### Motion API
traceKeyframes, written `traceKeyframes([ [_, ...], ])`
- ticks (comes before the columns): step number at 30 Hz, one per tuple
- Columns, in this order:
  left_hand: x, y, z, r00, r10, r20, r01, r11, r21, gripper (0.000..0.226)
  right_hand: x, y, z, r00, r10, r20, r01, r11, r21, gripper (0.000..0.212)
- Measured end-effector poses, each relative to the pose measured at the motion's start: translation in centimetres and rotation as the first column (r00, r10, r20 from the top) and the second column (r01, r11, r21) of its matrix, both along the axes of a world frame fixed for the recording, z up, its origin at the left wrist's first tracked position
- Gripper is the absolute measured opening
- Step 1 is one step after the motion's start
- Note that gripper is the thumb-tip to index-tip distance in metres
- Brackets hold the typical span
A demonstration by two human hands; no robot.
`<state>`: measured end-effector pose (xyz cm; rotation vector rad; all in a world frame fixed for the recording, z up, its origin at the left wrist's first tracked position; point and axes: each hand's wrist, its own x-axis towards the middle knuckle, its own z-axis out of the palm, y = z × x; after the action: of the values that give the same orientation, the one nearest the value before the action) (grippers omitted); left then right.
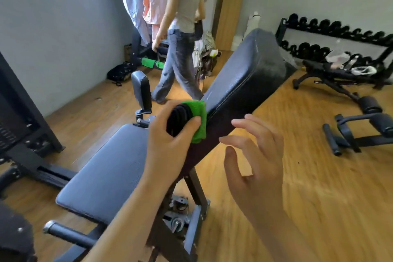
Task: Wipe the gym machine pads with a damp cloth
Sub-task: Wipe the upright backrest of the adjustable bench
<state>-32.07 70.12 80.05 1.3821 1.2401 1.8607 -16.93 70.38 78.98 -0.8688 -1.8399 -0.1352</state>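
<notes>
Left hand grips the green cloth: fluffy microfibre, bunched, thumb across it. It sits against the low end of the back pad, right at the seam edge. There is also a black ribbed wad in the same grip; can't tell if it's part of the cloth or a separate piece.

Right hand is empty, fingers spread and slightly bent, beside the pad's side face. Contact is unclear.

Back pad: long slab, dark pebbled vinyl with rounded corners, tilted up and away to the right. The far half looks dull and streaky. Seat pad: flat, same dark vinyl with a finer grain, just left of the left forearm. Both are on the bench frame, square black steel tube with bolted brackets underneath. A small upright pad stands beyond the seat.

Floor is wood plank. A second person is walking behind the bench. A dumbbell rack stands along the right wall, with another bench in front of it carrying clutter.
</notes>
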Motion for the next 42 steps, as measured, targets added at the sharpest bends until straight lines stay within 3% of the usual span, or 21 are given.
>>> traceKeyframes([
  [5,0.8,1.9,4.5,0.990,-0.070,-0.119,0.082,0.992,0.100,0.018,1.4,1.0,3.3,0.988,-0.048,-0.147,0.058,0.996,0.067,0.016],
  [11,0.6,4.8,7.9,0.955,-0.240,-0.173,0.268,0.950,0.163,0.013,0.0,2.2,6.1,0.967,-0.110,-0.228,0.130,0.988,0.078,0.029],
  [18,-1.5,8.2,8.5,0.834,-0.466,-0.295,0.524,0.836,0.162,0.015,-4.0,5.0,6.3,0.878,-0.235,-0.417,0.276,0.960,0.039,0.021],
  [22,-3.2,9.8,8.8,0.781,-0.515,-0.354,0.597,0.781,0.181,0.016,-5.6,5.4,6.0,0.790,-0.312,-0.529,0.383,0.923,0.028,0.024],
  [25,-2.1,9.8,9.6,0.746,-0.532,-0.400,0.647,0.721,0.246,0.018,-5.8,5.2,5.9,0.777,-0.323,-0.540,0.370,0.929,-0.024,0.029],
  [29,-0.2,8.9,9.1,0.773,-0.511,-0.376,0.625,0.715,0.314,0.026,-5.8,4.4,5.9,0.786,-0.288,-0.547,0.289,0.953,-0.088,0.038],
  [34,-0.7,9.3,6.3,0.841,-0.480,-0.247,0.537,0.797,0.279,0.018,-6.0,3.6,5.8,0.748,-0.203,-0.632,0.180,0.978,-0.102,0.030],
  [38,-1.9,9.4,4.2,0.844,-0.498,-0.199,0.531,0.828,0.181,0.012,-6.2,3.0,5.7,0.771,-0.297,-0.563,0.248,0.955,-0.164,0.032],
  [42,-0.9,9.5,6.8,0.843,-0.493,-0.218,0.535,0.811,0.236,0.025,-6.5,3.3,5.6,0.753,-0.307,-0.582,0.254,0.952,-0.173,0.029],
])
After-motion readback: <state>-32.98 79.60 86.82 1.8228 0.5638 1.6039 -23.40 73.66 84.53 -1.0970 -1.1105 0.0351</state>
